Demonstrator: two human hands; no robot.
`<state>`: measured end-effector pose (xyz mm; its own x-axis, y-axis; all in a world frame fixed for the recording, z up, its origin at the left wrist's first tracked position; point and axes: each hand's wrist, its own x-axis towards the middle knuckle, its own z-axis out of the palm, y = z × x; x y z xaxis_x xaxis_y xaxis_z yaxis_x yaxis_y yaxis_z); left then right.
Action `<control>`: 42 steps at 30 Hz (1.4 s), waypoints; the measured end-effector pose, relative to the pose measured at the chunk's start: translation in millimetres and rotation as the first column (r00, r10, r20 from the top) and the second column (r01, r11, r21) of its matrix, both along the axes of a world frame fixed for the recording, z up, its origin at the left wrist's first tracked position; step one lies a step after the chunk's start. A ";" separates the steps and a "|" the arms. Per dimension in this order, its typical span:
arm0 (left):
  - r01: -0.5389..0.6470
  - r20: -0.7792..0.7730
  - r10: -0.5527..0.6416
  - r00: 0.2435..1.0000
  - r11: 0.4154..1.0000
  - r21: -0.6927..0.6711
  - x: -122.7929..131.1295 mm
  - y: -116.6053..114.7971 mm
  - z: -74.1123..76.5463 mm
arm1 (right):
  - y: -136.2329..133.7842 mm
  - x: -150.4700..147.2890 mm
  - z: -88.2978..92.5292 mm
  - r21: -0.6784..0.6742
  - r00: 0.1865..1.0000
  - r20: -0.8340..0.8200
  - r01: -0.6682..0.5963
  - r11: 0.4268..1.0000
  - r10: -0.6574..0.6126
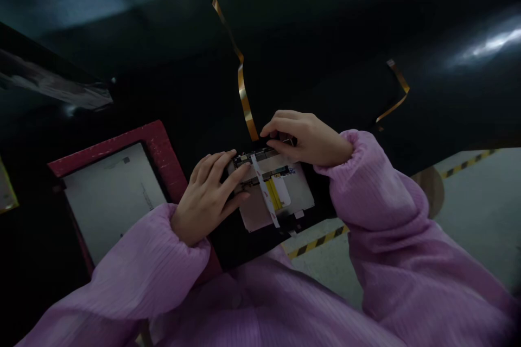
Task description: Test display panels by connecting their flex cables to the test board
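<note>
An opened tablet-like device lies in front of me on the dark work surface. It has a silvery plate, circuit parts along its far side, a yellow flat piece and a white printed strip across it. My left hand rests over its left end, fingers apart, the index finger and thumb reaching onto the device. At the far edge, my right hand is closed, thumb and fingertips brought together. Whatever is between them is too small to make out. Just beyond those fingertips ends a long orange flex cable.
To the left, a grey panel lies on a red frame-like pad. A second flex cable is at the right. Clear wrapping shows at the upper left. The work surface's near edge borders a floor with yellow-black tape.
</note>
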<state>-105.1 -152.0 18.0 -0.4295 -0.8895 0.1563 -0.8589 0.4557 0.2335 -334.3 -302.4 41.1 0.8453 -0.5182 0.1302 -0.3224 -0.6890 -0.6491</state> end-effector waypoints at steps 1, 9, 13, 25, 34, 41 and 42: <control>0.004 0.001 -0.004 1.000 1.000 -0.004 0.2 0.0 -0.4 | -0.2 0.5 -0.5 0.005 1.000 0.003 0.003 1.000 -0.003; -0.006 -0.039 0.005 0.999 1.000 -0.017 0.4 0.1 -3.4 | 5.6 5.3 -2.4 -0.001 0.995 0.070 -0.074 0.997 0.074; -0.010 -0.031 0.009 0.999 0.999 -0.032 0.4 -0.2 -5.0 | 6.5 7.6 -6.2 -0.057 0.996 0.044 -0.078 0.995 0.080; -0.020 -0.073 0.017 0.997 0.999 -0.050 -1.5 -1.6 -11.3 | 11.7 14.7 -13.0 -0.306 0.997 -0.017 -0.078 0.949 0.076; -0.017 -0.091 0.011 0.996 0.998 -0.063 -1.3 -2.2 -16.6 | 15.8 19.2 -15.2 -0.362 0.998 -0.043 -0.067 0.930 0.056; -0.005 -0.059 0.000 0.998 0.996 -0.092 -1.3 -2.6 -17.2 | 16.9 22.6 -14.3 -0.297 0.997 -0.076 -0.038 0.954 0.016; -0.005 -0.059 -0.001 0.998 0.995 -0.096 -1.3 -2.7 -17.1 | 17.3 23.1 -13.9 -0.290 0.997 -0.078 -0.035 0.956 0.013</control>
